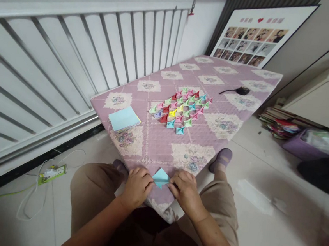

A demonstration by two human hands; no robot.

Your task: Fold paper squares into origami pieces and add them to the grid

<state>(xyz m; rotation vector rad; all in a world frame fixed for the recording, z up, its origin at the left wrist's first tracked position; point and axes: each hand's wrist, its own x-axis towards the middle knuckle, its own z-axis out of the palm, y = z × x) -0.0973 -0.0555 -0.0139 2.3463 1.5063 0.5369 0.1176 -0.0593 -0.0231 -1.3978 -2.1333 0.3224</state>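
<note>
A partly folded light blue paper lies at the near corner of the cloth-covered table, with points at its top and bottom. My left hand pinches its left end, fingers curled together. At the paper's right end, the fingers of my right hand are closed on it too. Further up the table, several small folded paper pieces in pink, green, red, yellow and blue stand in slanting rows. A stack of square paper sheets, light blue on top, rests near the table's left edge.
A black object with a thin handle lies on the patterned tablecloth at the right. A white radiator runs along the left. A photo board leans behind the table. On the floor are a power strip and a purple bin.
</note>
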